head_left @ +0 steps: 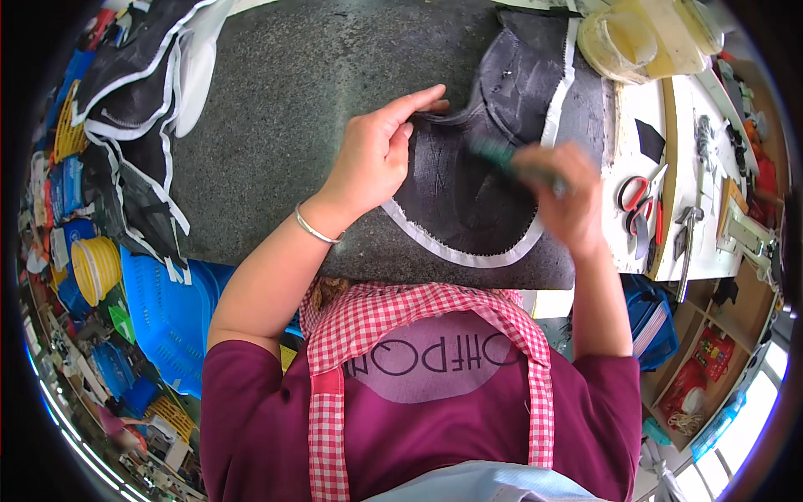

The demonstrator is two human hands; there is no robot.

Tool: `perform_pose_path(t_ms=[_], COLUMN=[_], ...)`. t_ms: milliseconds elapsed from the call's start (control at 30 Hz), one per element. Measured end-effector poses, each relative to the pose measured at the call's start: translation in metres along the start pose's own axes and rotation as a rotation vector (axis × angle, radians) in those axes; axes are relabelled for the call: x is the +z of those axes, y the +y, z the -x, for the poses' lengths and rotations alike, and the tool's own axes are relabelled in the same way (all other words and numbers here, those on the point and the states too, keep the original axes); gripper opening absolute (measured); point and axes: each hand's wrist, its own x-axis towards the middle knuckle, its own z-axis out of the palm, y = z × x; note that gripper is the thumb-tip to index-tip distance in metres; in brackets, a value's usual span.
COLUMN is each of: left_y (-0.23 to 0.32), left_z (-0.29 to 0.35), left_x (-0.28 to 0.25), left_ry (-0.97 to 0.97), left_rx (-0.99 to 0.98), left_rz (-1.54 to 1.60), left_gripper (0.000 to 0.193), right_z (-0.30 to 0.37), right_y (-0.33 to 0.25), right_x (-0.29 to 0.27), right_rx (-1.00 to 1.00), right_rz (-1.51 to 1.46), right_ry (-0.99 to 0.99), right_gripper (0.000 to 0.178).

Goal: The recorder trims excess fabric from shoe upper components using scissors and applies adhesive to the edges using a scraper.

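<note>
The right hand [569,201], blurred, is closed around a green-handled tool [502,156] over the dark fabric piece with white edge [468,201], which lies on the grey worktable [293,92], while the left hand [376,155] presses flat and open on its left edge, red-handled scissors [633,198] being near at right.

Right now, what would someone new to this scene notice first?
At the middle of the grey worktable, the left hand presses flat a dark fabric piece with white edging. The blurred right hand works a green-handled tool over it. Red-handled scissors lie to the right, a blue basket lower left.
</note>
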Motion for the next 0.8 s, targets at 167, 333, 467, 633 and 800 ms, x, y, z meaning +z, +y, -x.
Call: perform_pose_path(t_ms=[167,333,467,633,800], left_y=[-0.007,-0.007,0.002,0.031,0.053], left_z=[-0.001,-0.004,0.003,-0.052,-0.059], left_x=[0.0,-0.001,-0.016,-0.04,-0.185], left_ry=[0.028,0.03,0.005,-0.045,0.267], left_rx=[-0.009,0.012,-0.123,0.029,0.33], left_rz=[0.013,0.194,0.119,-0.055,-0.466], left_gripper=[0.054,0.053,0.051,0.048,0.041], right_z=[0.024,0.019,-0.015,-0.049,-0.097], right_y=[-0.022,-0.034,0.012,0.202,0.17], right_x=[-0.02,-0.018,-0.028,-0.107,-0.101], right_rx=[0.148,0.398,0.442,0.485,0.732], right_rz=[-0.275,-0.427,-0.441,0.328,0.794], right_ry=[-0.183,-0.308,0.379,0.617,0.48], right_gripper=[0.022,0.015,0.012,0.038,0.072])
